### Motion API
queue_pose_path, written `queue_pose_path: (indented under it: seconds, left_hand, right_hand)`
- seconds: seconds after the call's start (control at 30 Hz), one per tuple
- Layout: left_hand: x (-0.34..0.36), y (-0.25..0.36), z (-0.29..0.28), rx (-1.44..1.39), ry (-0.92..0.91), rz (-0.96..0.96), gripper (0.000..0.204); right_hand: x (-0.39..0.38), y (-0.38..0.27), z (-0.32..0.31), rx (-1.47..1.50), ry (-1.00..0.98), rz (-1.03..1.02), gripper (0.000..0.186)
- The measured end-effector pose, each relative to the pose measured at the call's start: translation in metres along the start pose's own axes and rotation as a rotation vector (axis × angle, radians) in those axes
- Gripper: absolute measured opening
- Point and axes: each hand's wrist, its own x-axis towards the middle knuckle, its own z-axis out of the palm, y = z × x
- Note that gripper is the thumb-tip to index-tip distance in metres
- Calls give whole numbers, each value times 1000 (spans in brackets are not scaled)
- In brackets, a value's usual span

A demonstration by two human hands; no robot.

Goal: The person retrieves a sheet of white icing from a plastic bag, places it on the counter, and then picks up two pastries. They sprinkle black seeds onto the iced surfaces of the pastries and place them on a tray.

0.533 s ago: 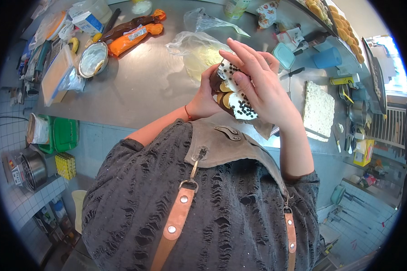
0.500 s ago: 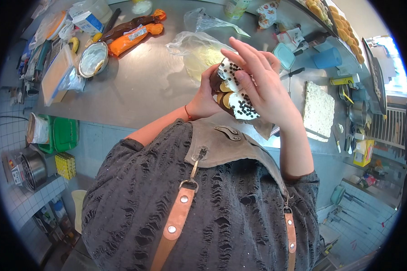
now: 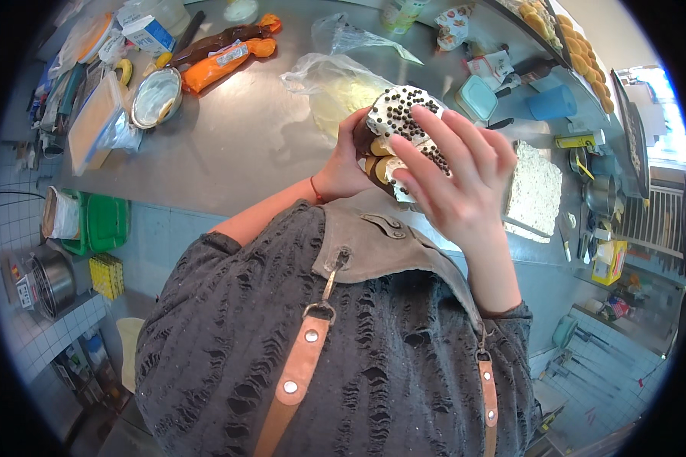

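My left hand [image 3: 345, 156] is wrapped round the left side of a small cake [image 3: 401, 111] and holds it up in front of my apron, its fingers partly hidden behind it. White cream covers the cake's top, dotted with small dark chocolate balls. Its visible side is dark brown with tan rounded pieces. Over the right part of the cake hovers my right hand [image 3: 463, 177], fingers apart and slightly curved. I cannot tell whether its fingertips touch the cream. Behind the cake, a clear plastic bag with pale yellow cream [image 3: 335, 99] lies on the metal table [image 3: 229, 152].
At the far left stand a bowl with white cream residue [image 3: 158, 97] and orange and brown piping bags [image 3: 225, 67]. A rectangular speckled white slab [image 3: 535, 188] lies to the right. Farther back are a light-blue-lidded container [image 3: 477, 97], a blue cup [image 3: 552, 101] and a knife [image 3: 501, 124].
My right hand has shifted a little right and down, its fingers spreading apart. More of the cake's dotted top now shows. My left hand keeps its hold in nearly the same place.
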Motion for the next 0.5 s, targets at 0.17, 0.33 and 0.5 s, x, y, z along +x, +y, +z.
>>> queue_pose_path:
  seconds: [0.17, 0.33, 0.5]
  left_hand:
    - [-5, -4, -2, -251, 7, -278, 121]
    - [-7, -11, -5, -315, -4, -344, 121]
    - [-8, -8, -6, -249, -26, -301, 121]
  right_hand:
    - [-7, -5, 15, 87, -128, 90, 39]
    - [-3, -4, 11, 99, -130, 100, 45]
    - [6, -6, 17, 99, -165, 136, 46]
